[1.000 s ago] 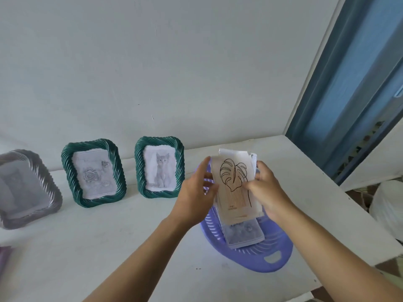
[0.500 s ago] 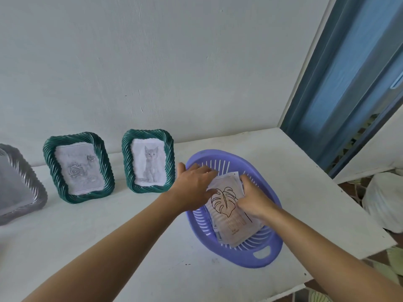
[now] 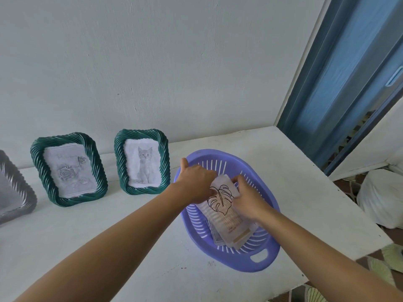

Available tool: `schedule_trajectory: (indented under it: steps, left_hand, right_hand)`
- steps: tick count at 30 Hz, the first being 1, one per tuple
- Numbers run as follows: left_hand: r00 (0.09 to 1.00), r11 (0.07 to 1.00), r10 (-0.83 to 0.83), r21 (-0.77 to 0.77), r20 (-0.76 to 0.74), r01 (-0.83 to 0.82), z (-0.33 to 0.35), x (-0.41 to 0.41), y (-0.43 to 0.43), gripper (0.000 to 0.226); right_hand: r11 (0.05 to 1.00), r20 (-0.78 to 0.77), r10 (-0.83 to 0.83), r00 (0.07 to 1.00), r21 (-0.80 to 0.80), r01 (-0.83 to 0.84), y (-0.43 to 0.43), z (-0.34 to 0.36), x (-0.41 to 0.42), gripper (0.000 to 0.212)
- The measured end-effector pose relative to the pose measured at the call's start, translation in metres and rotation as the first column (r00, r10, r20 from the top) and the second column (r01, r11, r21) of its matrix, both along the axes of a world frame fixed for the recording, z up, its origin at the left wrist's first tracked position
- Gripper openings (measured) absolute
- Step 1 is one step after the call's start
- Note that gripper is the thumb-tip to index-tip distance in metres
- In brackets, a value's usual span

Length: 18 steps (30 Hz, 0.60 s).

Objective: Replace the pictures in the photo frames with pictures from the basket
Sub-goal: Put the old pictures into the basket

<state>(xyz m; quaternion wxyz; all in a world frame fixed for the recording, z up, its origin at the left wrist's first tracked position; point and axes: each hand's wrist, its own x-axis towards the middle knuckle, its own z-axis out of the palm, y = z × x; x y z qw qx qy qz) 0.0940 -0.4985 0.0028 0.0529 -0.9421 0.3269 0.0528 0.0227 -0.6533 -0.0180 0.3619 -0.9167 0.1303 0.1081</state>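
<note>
Grey frame sitting far left; rose frame and kitten frame standing by the wall; left hand curling fingers over picture stack, thumb out; stack lying inside purple basket, monstera leaf on top; right hand gripping its right edge.

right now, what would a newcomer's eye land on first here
The left hand and right hand hold a stack of pictures, leaf drawing on top, inside the purple basket at centre right. Left of it stand two green frames: the cat frame and the rose frame.
</note>
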Motion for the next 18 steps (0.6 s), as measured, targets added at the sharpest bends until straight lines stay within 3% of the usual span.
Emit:
schedule_trajectory:
  steps: [6,10,14,16,18]
  left_hand:
    - [1.000,1.000,-0.002,0.030,0.012,0.002,-0.005,0.000,-0.004,0.032]
    - [1.000,1.000,-0.006,-0.029,0.027,0.006,-0.003,-0.002,-0.002,0.039]
    - [0.997,0.947,0.056,-0.320,0.043,-0.039,0.006,-0.015,0.026,0.043]
    - [0.988,0.831,0.146,-0.549,0.059,-0.091,0.004,-0.026,0.050,0.036]
    - [0.969,0.688,0.244,-0.696,-0.048,-0.208,-0.001,-0.039,0.074,0.034]
  right_hand:
    - [0.990,0.052,0.074,0.996,-0.122,-0.067,0.000,0.000,-0.005,0.054]
    - [0.963,0.074,0.135,0.988,-0.244,-0.113,0.001,0.005,-0.012,0.063]
    - [0.921,0.047,0.236,0.971,-0.330,-0.208,-0.003,0.012,-0.020,0.057]
    - [0.892,0.007,0.257,0.966,-0.385,-0.235,-0.004,0.013,-0.024,0.062]
    - [0.865,-0.016,0.274,0.961,-0.434,-0.254,-0.003,0.012,-0.027,0.063]
